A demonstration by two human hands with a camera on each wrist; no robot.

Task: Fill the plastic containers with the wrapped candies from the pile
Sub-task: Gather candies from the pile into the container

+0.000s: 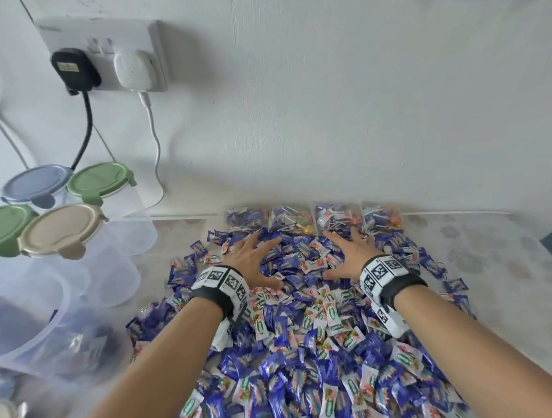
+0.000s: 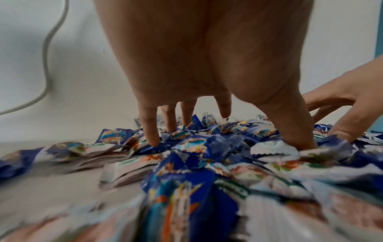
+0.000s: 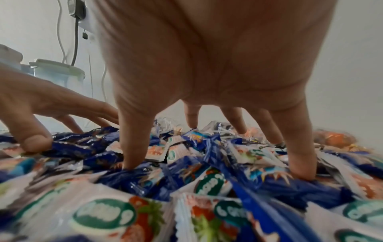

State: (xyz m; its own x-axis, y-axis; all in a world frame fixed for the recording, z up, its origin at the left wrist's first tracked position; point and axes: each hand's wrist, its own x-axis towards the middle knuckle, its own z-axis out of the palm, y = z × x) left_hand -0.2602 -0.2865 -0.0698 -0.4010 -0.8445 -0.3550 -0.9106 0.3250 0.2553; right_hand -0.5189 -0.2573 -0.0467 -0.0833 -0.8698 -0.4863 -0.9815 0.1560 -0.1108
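Both my hands are down on the candy pile [image 1: 309, 352], far end, palms down. My left hand [image 1: 255, 261] is splayed, fingertips [image 2: 154, 140] and thumb dug into the wrappers, gripping nothing. My right hand [image 1: 348, 256] is the same: fingers spread, tips [image 3: 129, 162] pressed into the heap, nothing pinched.

The pile is small flat pillow packs of crinkly glossy film with serrated end seals. Two kinds: dark blue with multicolour print, and white with a green oval logo and strawberry art. The logo text is too blurred to read.

The plastic containers [image 1: 86, 249] stand to the left of the pile: clear round tubs with snap lids [image 1: 59, 231] in beige, green and grey-blue. One open tub [image 1: 33, 324] sits nearer me.

Clear bags of lollipops [image 1: 314, 219] line the wall behind the pile. Wrist bands [image 1: 222, 281] are white, with square black-and-white marker codes.
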